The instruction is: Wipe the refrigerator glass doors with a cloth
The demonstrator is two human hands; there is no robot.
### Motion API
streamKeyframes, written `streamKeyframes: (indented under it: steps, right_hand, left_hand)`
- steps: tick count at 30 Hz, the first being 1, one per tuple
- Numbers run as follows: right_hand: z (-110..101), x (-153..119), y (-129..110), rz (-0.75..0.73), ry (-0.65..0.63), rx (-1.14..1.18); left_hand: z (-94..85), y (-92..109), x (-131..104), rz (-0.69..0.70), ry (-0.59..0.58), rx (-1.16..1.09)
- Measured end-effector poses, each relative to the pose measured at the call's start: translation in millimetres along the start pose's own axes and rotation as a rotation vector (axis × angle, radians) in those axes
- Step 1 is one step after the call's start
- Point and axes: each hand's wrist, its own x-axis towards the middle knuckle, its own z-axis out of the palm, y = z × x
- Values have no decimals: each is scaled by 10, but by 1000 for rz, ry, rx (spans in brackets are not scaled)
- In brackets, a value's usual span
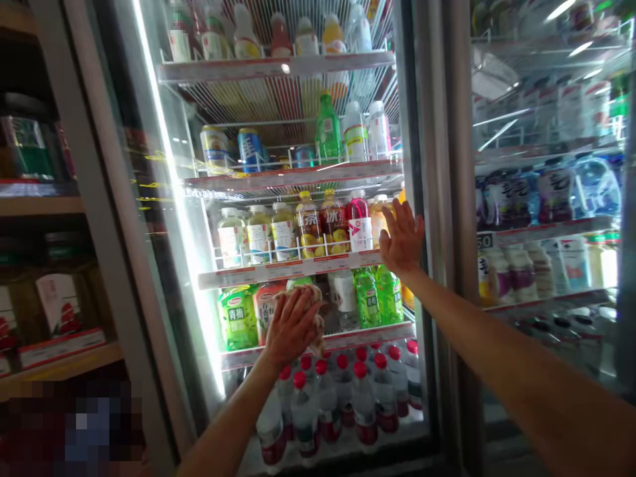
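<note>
A tall drinks fridge stands in front of me, its glass door [189, 218] between me and the shelves. My left hand [291, 326] presses a crumpled beige cloth [314, 317] against the glass low on the door, over the green and orange bottles. My right hand [401, 237] lies flat with spread fingers on the glass near the door's right frame [422, 199], at the height of the shelf of yellow and red drinks [318, 228]. Both forearms reach up from the bottom of the view.
The fridge's bottom shelf holds several red-capped water bottles [342, 397]. A second glass-door fridge [546, 199] with more bottles stands on the right. On the left are wooden shelves [50, 205] with dark packaged goods.
</note>
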Motion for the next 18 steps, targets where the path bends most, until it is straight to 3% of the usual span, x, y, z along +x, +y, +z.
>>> streamKeyframes:
  steps: [2, 6, 8, 11, 15, 16, 18]
  right_hand:
    - [-8, -6, 2, -6, -14, 0]
    - [-18, -19, -13, -5, -2, 0]
    - [-18, -22, -22, -10, 9, -2]
    - [-18, -21, -27, -7, 17, -1]
    - [-25, -21, -14, -7, 6, 1]
    - [-28, -23, -8, -11, 1, 2]
    - [-30, -30, 4, -20, -12, 4]
  left_hand:
    - [-72, -210, 24, -93, 58, 19]
    - [-255, -817, 160, -580, 362, 163]
    - [-267, -904, 311, -690, 440, 202]
    - [-132, -590, 587, -573, 334, 162]
    - [124, 44, 831, -77, 45, 34]
    - [150, 104, 843, -6, 12, 20]
    - [128, 36, 807, 9, 27, 16]
